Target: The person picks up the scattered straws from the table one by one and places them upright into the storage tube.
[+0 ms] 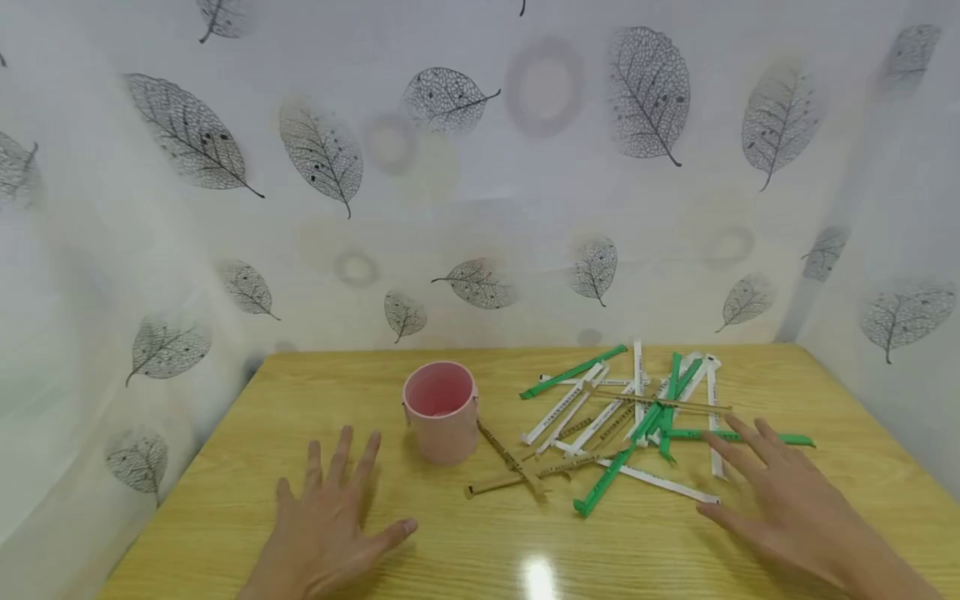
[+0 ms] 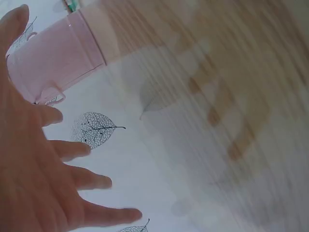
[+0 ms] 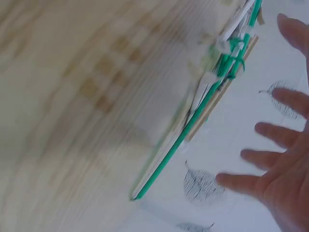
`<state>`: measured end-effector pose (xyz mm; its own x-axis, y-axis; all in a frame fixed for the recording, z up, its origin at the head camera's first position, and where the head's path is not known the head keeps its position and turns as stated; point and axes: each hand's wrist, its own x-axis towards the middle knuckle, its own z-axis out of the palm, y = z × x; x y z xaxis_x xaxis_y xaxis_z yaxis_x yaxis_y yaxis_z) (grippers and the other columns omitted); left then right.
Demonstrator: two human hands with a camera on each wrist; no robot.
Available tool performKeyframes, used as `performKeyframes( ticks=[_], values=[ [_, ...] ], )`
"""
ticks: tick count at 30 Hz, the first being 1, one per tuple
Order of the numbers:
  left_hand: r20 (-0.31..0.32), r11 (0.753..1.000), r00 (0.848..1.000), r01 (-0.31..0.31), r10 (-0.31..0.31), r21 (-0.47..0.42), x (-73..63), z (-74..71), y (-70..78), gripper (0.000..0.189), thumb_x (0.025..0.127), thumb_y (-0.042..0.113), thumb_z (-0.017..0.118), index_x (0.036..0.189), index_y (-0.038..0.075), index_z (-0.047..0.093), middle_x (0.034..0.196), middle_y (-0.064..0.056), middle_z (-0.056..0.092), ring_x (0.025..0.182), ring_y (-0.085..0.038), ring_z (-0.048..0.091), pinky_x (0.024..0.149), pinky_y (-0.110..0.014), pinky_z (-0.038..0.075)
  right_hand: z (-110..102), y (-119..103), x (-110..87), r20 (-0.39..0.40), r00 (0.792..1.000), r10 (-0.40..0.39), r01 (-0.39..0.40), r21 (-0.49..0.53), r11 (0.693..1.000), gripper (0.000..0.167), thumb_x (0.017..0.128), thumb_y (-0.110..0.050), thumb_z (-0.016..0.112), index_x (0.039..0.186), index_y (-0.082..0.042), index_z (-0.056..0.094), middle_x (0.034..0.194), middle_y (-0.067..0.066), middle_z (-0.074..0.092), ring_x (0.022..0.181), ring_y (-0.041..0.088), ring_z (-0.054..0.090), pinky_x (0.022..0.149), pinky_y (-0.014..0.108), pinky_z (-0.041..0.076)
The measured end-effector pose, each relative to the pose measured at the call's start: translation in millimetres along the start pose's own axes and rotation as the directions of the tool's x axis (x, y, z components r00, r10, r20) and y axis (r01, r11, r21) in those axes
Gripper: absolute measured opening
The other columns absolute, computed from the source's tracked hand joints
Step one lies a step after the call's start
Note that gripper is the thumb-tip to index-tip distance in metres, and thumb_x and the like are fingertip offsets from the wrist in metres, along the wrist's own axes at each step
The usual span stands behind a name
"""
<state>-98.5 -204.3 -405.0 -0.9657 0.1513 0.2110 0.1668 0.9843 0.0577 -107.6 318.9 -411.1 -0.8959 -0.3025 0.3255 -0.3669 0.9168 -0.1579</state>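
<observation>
My left hand (image 1: 326, 517) is spread over the table's left front with nothing in it, its fingers straight and pointing away from me. Just beyond its fingertips stands a pink cup (image 1: 444, 433), upright, with small loop handles on its side in the left wrist view. My right hand (image 1: 783, 508), also spread and holding nothing, hovers by the right edge of a loose pile of slim paper packets. Among them are green packets (image 1: 600, 487), white packets (image 1: 660, 482) and brown packets (image 1: 495, 483), crossing one another. In the head view the right fingertips overlap a green packet's end.
A light wooden table (image 1: 247, 467) carries everything. Behind it and along both sides hangs a pale curtain (image 1: 495, 183) printed with dark leaf skeletons. Some brown packets lie close by the cup's right side.
</observation>
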Motion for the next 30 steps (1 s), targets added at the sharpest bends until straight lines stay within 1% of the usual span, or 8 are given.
performKeyframes(
  ticks=[3,5,8,12,14,17,20,30],
  values=[
    [-0.05,0.997,0.999,-0.024,0.021,-0.07,9.0,-4.4,1.4,0.103,0.082,0.082,0.058,0.161,0.02,0.034,0.163,-0.017,0.038,0.142,-0.054,0.042,0.091,-0.079,0.046,4.9,-11.7,15.8,-0.142,0.957,-0.252,0.254,-0.007,0.967,0.049,0.089,-0.046,0.078,0.129,-0.018,0.069,0.138,0.014,0.062,0.123,0.041,0.062,0.084,0.057,0.056],
    [-0.092,0.986,0.995,-0.044,0.029,-0.163,17.5,-8.8,2.8,0.097,0.085,0.074,0.064,0.159,0.019,0.035,0.16,-0.015,0.042,0.139,-0.049,0.049,0.089,-0.072,0.051,10.2,-23.6,27.7,-0.221,0.886,-0.407,0.406,-0.052,0.912,0.035,0.1,-0.047,0.062,0.116,-0.019,0.075,0.122,0.008,0.07,0.104,0.031,0.069,0.074,0.045,0.059],
    [-0.152,0.947,0.988,-0.077,0.03,-0.313,34.3,-12.9,5.4,0.09,0.087,0.062,0.072,0.158,0.019,0.037,0.156,-0.011,0.047,0.133,-0.042,0.056,0.088,-0.065,0.056,19.6,-44.3,45.1,-0.254,0.784,-0.567,0.57,-0.069,0.819,0.053,0.109,-0.042,0.029,0.106,-0.019,0.076,0.108,0.001,0.073,0.093,0.021,0.069,0.072,0.034,0.058],
    [-0.184,0.877,0.983,-0.099,0.012,-0.47,60.2,-8.5,9.2,0.09,0.087,0.053,0.077,0.157,0.015,0.037,0.153,-0.012,0.048,0.135,-0.04,0.055,0.097,-0.062,0.055,29.0,-67.4,61.3,-0.187,0.713,-0.676,0.679,-0.059,0.732,0.027,0.107,-0.02,0.049,0.103,-0.018,0.075,0.102,-0.003,0.072,0.092,0.017,0.067,0.074,0.03,0.058],
    [-0.181,0.839,0.983,-0.115,0.02,-0.532,72.3,-3.4,9.9,0.091,0.086,0.048,0.079,0.157,0.011,0.037,0.154,-0.015,0.047,0.136,-0.041,0.053,0.1,-0.06,0.054,30.6,-75.7,65.1,-0.119,0.717,-0.687,0.686,-0.057,0.725,0.013,0.096,-0.01,0.069,0.103,-0.018,0.075,0.102,-0.003,0.071,0.092,0.016,0.065,0.075,0.03,0.059],
    [-0.144,0.761,0.989,-0.12,0.035,-0.637,87.1,4.4,9.9,0.09,0.087,0.04,0.081,0.157,0.007,0.035,0.157,-0.018,0.044,0.138,-0.041,0.05,0.103,-0.056,0.054,31.9,-84.4,66.8,-0.011,0.76,-0.65,0.649,-0.053,0.759,0.034,0.074,-0.007,0.087,0.105,-0.019,0.076,0.104,-0.003,0.069,0.094,0.017,0.063,0.074,0.033,0.059],
    [-0.091,0.691,0.995,-0.101,0.051,-0.716,96.0,10.9,9.3,0.091,0.087,0.036,0.082,0.158,0.006,0.034,0.159,-0.017,0.042,0.14,-0.041,0.049,0.106,-0.054,0.053,34.1,-89.9,66.9,0.062,0.79,-0.609,0.612,-0.059,0.788,0.026,0.08,-0.012,0.085,0.103,-0.021,0.077,0.104,-0.005,0.067,0.094,0.016,0.061,0.076,0.038,0.061],
    [0.008,0.512,0.999,-0.018,0.048,-0.859,101.8,17.8,13.4,0.086,0.083,0.03,0.087,0.152,0.012,0.04,0.151,-0.01,0.049,0.133,-0.036,0.053,0.1,-0.044,0.058,42.2,-88.2,67.6,0.022,0.78,-0.625,0.625,-0.013,0.78,0.02,0.081,-0.013,0.084,0.095,-0.024,0.075,0.098,-0.011,0.065,0.091,0.011,0.059,0.074,0.036,0.058]
  ],
)
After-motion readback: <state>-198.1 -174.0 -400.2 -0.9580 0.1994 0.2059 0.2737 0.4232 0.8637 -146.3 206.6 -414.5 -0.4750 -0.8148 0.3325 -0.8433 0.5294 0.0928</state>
